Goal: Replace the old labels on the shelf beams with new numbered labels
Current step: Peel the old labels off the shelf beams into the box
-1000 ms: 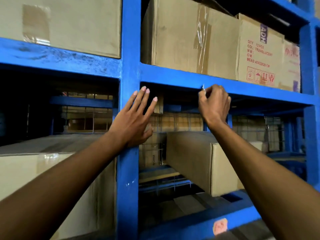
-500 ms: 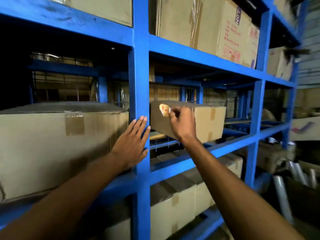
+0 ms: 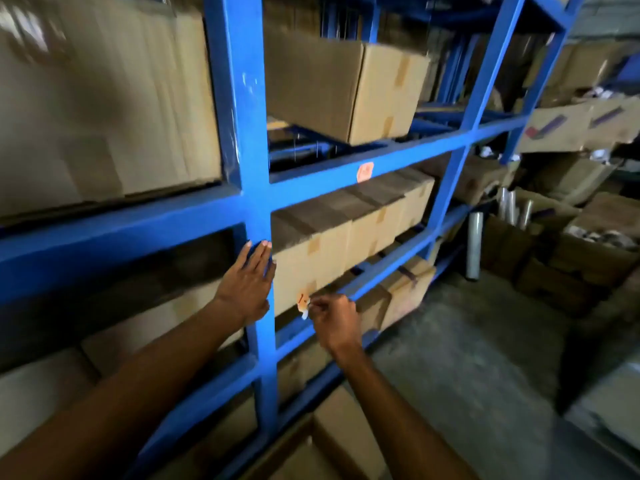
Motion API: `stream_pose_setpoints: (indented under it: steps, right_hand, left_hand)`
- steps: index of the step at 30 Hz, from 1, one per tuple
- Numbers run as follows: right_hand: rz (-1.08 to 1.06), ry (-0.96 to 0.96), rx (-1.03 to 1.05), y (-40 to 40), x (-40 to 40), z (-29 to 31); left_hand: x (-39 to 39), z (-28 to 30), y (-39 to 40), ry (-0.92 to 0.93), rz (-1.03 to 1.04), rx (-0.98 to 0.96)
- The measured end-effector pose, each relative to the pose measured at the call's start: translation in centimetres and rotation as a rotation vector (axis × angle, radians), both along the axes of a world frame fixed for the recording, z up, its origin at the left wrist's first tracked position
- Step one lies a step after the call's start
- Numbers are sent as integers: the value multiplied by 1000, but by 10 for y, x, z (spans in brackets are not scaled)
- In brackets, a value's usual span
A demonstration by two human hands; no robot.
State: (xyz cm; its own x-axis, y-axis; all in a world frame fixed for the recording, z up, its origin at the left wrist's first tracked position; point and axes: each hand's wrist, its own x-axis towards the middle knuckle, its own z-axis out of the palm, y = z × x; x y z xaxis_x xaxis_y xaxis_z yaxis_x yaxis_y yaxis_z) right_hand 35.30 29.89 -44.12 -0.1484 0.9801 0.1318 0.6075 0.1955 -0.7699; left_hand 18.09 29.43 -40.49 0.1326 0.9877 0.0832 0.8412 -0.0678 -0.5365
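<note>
Both my forearms run off the bottom edge, toward seven and five o'clock. The orange label (image 3: 302, 301) pinched in my right hand (image 3: 334, 322) is too blurred to read, as is the orange label on the beam (image 3: 365, 172). The left-hand cartons (image 3: 104, 109) are motion-smeared and cropped at nine o'clock.

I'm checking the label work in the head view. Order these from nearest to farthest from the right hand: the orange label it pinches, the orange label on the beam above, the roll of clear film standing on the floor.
1. Orange label, pinched in the right hand.
2. Orange label on the beam, higher up.
3. Roll of clear film, off to the right on the floor.
</note>
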Motion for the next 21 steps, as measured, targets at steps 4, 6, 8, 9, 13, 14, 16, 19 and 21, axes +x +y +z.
stream_pose_setpoints:
  steps: [4, 6, 8, 9, 13, 14, 16, 19, 21]
  right_hand:
    - [-6, -77, -270, -22, 10, -90]
    - [-11, -109, -383, -32, 18, -130]
    - [-24, -134, -479, -38, 26, -165]
    - [-38, -133, -519, -40, 29, -177]
    - [-31, -154, -610, -38, 37, -196]
    - [-23, -162, -637, -39, 38, -202]
    - [-44, -147, -650, -41, 40, -212]
    - [-44, -128, -688, -40, 38, -227]
    - [-16, -98, -731, -39, 35, -230]
  left_hand:
    - [0, -38, 3, -29, 9, -53]
    - [1, -45, 5, -39, -2, -35]
    - [-1, -53, 8, -13, -9, -19]
    - [-4, -57, 9, 8, -8, -11]
    - [-9, -62, 13, 81, -10, 29]
    - [-9, -64, 13, 87, -11, 28]
    - [-9, -65, 12, 104, -9, 50]
    - [-11, -66, 13, 114, -16, 61]
    - [-11, -66, 13, 158, -5, 70]
